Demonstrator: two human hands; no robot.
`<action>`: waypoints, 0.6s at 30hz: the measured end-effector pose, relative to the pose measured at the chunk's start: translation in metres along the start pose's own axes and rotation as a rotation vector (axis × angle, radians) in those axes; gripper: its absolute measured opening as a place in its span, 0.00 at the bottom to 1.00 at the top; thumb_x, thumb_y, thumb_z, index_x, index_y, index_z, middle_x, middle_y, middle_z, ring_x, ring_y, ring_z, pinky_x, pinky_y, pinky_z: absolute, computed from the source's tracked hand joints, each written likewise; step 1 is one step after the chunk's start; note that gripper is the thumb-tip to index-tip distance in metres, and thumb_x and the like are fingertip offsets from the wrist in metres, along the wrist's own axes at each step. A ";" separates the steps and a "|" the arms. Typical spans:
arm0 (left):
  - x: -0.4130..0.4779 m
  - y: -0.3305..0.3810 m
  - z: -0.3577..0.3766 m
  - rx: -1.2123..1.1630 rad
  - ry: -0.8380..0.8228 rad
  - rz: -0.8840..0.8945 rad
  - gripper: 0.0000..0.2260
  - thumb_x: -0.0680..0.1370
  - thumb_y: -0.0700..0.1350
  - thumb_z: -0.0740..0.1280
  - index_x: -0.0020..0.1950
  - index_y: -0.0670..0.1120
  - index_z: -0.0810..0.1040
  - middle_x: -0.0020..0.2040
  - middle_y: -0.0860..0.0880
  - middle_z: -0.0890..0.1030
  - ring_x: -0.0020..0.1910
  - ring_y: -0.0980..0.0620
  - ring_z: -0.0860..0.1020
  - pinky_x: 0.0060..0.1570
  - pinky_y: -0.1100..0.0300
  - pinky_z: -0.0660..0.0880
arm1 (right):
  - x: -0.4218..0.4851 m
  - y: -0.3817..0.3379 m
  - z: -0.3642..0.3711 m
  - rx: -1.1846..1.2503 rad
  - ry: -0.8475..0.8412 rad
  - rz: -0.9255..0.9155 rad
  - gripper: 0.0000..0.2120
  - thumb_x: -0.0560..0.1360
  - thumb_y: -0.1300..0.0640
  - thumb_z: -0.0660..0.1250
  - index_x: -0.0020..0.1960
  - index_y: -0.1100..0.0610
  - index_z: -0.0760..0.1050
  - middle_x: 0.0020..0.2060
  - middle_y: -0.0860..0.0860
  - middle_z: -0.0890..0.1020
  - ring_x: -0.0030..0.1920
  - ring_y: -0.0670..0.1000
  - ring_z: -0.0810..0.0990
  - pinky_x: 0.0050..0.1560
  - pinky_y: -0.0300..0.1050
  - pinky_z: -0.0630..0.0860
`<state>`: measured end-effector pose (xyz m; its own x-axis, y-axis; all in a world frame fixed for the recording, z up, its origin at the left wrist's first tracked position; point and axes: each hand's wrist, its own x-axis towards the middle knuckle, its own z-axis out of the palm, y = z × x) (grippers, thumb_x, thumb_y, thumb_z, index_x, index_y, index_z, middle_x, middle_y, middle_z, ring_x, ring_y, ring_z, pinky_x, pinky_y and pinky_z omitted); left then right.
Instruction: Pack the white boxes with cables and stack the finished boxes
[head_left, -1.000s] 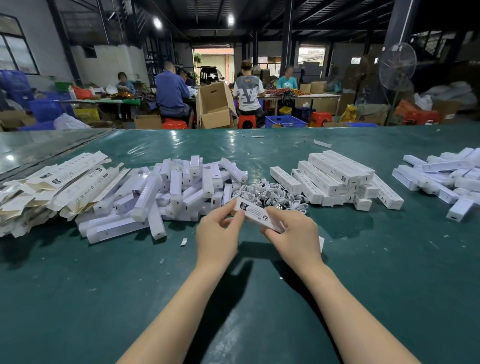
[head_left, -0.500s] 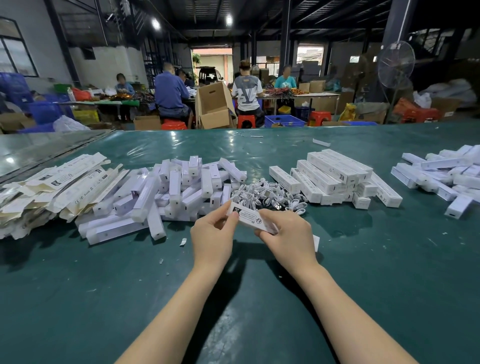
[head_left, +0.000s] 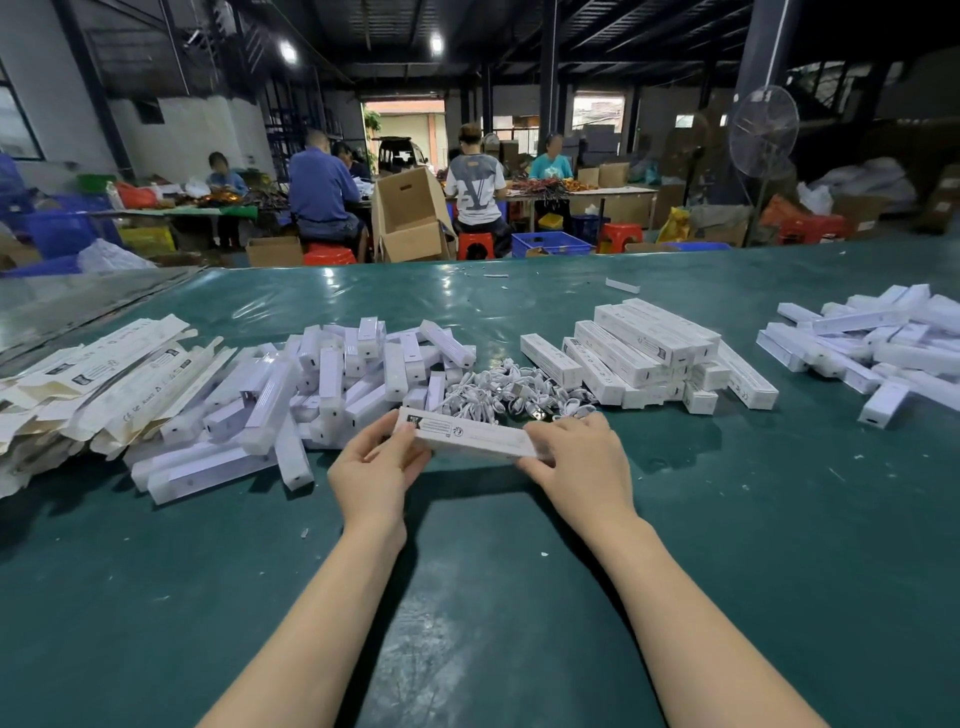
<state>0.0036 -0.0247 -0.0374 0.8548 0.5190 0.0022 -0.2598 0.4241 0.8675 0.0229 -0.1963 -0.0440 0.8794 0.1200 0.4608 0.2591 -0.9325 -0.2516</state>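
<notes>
We now hold the white box (head_left: 467, 434) leveller than before, left hand (head_left: 371, 462) and right hand (head_left: 576, 457) pinching its ends, seemingly ready for stacking.

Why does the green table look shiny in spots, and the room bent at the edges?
Head view: the ceiling lamps throw white glare on the green table cover near its far edge; the left hand, the right hand and the white box they hold cast a dark shadow toward the camera; the wide-angle lens bows the far table edge.
</notes>
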 end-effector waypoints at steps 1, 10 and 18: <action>0.000 -0.001 0.001 0.027 -0.011 0.003 0.06 0.76 0.34 0.65 0.44 0.44 0.77 0.32 0.48 0.81 0.31 0.55 0.80 0.33 0.66 0.78 | 0.000 0.002 0.000 0.013 -0.004 0.040 0.13 0.74 0.45 0.63 0.55 0.48 0.75 0.51 0.47 0.78 0.54 0.54 0.70 0.48 0.45 0.65; 0.002 -0.017 0.006 0.476 -0.144 0.177 0.06 0.78 0.40 0.62 0.45 0.51 0.73 0.44 0.53 0.75 0.36 0.53 0.75 0.37 0.61 0.75 | 0.046 0.036 -0.029 0.587 0.528 0.745 0.13 0.72 0.57 0.68 0.55 0.60 0.79 0.51 0.60 0.76 0.40 0.53 0.67 0.42 0.44 0.63; 0.000 -0.017 0.007 0.539 -0.154 0.182 0.08 0.77 0.38 0.63 0.43 0.52 0.72 0.43 0.56 0.76 0.33 0.54 0.76 0.39 0.57 0.75 | 0.083 0.068 -0.032 0.689 0.289 0.782 0.09 0.70 0.71 0.63 0.42 0.58 0.71 0.50 0.59 0.73 0.46 0.54 0.70 0.40 0.41 0.65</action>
<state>0.0112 -0.0370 -0.0486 0.8838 0.4170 0.2122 -0.1782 -0.1193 0.9767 0.1010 -0.2601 0.0042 0.7944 -0.5944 0.1248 -0.0849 -0.3122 -0.9462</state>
